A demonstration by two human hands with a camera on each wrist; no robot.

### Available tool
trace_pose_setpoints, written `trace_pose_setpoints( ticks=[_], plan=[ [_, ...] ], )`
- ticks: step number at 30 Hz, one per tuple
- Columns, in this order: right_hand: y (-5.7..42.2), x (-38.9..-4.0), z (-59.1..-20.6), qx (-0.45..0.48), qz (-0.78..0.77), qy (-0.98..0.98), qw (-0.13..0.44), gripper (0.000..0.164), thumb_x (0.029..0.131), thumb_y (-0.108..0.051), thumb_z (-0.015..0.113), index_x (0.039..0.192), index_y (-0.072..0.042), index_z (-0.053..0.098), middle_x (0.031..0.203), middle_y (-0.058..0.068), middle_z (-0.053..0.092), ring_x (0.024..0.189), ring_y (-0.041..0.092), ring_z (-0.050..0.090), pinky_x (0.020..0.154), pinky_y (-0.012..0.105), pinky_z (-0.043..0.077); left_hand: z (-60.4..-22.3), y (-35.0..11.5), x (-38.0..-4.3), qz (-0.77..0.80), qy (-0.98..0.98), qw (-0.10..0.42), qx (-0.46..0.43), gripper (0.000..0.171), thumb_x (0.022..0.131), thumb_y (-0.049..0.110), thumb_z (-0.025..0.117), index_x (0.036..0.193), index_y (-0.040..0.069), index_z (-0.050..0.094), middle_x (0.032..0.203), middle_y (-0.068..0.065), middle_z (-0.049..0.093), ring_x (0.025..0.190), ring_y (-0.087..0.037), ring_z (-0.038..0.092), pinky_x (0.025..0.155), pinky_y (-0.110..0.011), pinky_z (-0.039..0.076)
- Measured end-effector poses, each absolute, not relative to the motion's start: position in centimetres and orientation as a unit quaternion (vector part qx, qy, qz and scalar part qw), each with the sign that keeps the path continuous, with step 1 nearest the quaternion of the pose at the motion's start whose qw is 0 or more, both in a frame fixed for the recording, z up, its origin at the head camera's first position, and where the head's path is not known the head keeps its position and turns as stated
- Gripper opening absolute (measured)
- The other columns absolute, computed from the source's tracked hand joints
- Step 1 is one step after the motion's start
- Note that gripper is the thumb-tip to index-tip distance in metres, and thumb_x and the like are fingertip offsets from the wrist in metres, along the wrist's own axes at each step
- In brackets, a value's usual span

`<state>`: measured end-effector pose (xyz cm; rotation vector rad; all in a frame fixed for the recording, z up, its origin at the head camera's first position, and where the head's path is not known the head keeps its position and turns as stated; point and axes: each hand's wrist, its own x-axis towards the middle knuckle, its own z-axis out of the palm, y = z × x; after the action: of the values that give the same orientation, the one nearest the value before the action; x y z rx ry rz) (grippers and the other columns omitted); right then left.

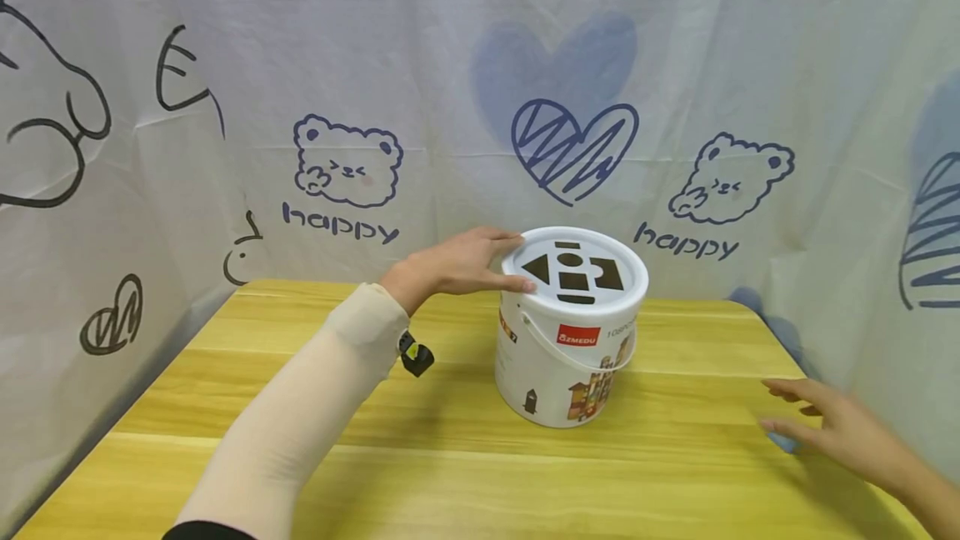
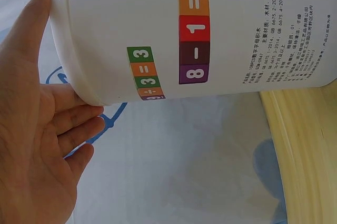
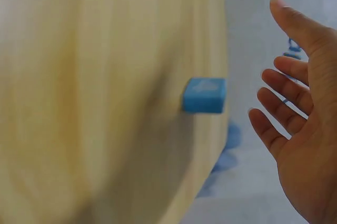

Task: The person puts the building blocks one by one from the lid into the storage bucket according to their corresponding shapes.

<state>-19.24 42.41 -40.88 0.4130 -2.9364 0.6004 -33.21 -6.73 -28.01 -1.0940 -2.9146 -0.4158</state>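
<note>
A white bucket (image 1: 543,382) with a wire handle stands on the table. Its round lid (image 1: 611,297) has several dark cut-out shapes. My left hand (image 1: 465,263) touches the left edge of the lid, thumb on the near side and fingers spread toward the far side. In the left wrist view, colored number prints run along the bucket's side. A small blue block (image 3: 204,96) lies near the table's right edge. Over it hovers my right hand (image 1: 847,427), fingers slightly bent and apart from the block, which it partly hides in the head view.
The wooden table (image 1: 420,473) has light yellow grain and rounded far corners. Behind and beside it hangs a pale cloth (image 1: 450,82) printed with hearts and bears. A small black device (image 1: 416,354) is strapped to my left wrist.
</note>
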Motion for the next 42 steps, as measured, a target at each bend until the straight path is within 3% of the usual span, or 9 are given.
trace_pose_setpoints(
  ticks=[3,7,11,16,21,29,42],
  plan=[
    [43.3,-19.0,-42.0,0.126,0.206,-0.969,0.055,0.059,0.091,-0.034,0.071,0.132,0.005,0.055,0.124,0.023,0.061,0.105,0.042,0.058,0.073,0.03,0.054,-28.0,-6.8,-33.2,-0.132,-0.929,0.002,-0.346,0.097,0.081,0.078,0.052,0.154,0.018,0.032,0.157,-0.003,0.031,0.143,-0.025,0.027,0.116,-0.047,0.021],
    [44.2,-18.9,-43.1,0.111,0.217,-0.968,0.059,0.057,0.09,-0.032,0.073,0.128,0.008,0.057,0.122,0.025,0.061,0.103,0.04,0.06,0.071,0.028,0.055,-28.0,-6.8,-33.3,-0.132,-0.929,0.003,-0.345,0.096,0.081,0.078,0.052,0.154,0.018,0.032,0.157,-0.003,0.031,0.143,-0.026,0.027,0.116,-0.048,0.021],
    [45.0,-18.8,-43.9,0.099,0.226,-0.967,0.064,0.055,0.087,-0.029,0.076,0.123,0.01,0.059,0.118,0.027,0.063,0.093,0.021,0.065,0.069,0.026,0.056,-28.0,-6.8,-33.3,-0.132,-0.928,0.005,-0.348,0.096,0.082,0.077,0.052,0.154,0.017,0.032,0.157,-0.004,0.031,0.143,-0.026,0.028,0.116,-0.048,0.022],
    [45.6,-18.7,-44.7,0.1,0.234,-0.964,0.074,0.049,0.086,-0.024,0.077,0.119,0.009,0.062,0.106,0.02,0.068,0.08,-0.005,0.058,0.066,0.022,0.054,-28.0,-6.8,-33.2,-0.133,-0.928,0.005,-0.348,0.097,0.082,0.078,0.052,0.154,0.017,0.032,0.157,-0.004,0.031,0.143,-0.026,0.027,0.116,-0.048,0.021],
    [45.8,-18.6,-45.1,0.092,0.222,-0.968,0.068,0.043,0.088,-0.025,0.074,0.116,0.006,0.064,0.098,0.011,0.07,0.076,-0.003,0.059,0.066,0.023,0.053,-27.9,-6.8,-33.1,-0.135,-0.928,0.003,-0.346,0.097,0.081,0.078,0.052,0.154,0.017,0.032,0.157,-0.004,0.031,0.143,-0.026,0.028,0.116,-0.047,0.022],
    [45.7,-19.1,-44.9,0.079,0.189,-0.977,0.06,0.029,0.091,-0.024,0.071,0.107,0.0,0.069,0.093,0.008,0.072,0.072,0.003,0.062,0.064,0.025,0.052,-28.0,-6.8,-33.2,-0.138,-0.927,0.003,-0.349,0.097,0.081,0.077,0.053,0.154,0.016,0.033,0.157,-0.004,0.032,0.143,-0.026,0.028,0.116,-0.047,0.022],
    [44.2,-20.3,-43.0,0.108,0.202,-0.972,0.055,0.028,0.094,-0.026,0.067,0.109,-0.003,0.069,0.096,0.006,0.071,0.075,0.005,0.063,0.064,0.026,0.053,-28.1,-6.8,-33.3,-0.134,-0.926,0.005,-0.352,0.095,0.082,0.076,0.052,0.154,0.016,0.033,0.157,-0.004,0.031,0.143,-0.026,0.028,0.116,-0.047,0.022]
  ],
)
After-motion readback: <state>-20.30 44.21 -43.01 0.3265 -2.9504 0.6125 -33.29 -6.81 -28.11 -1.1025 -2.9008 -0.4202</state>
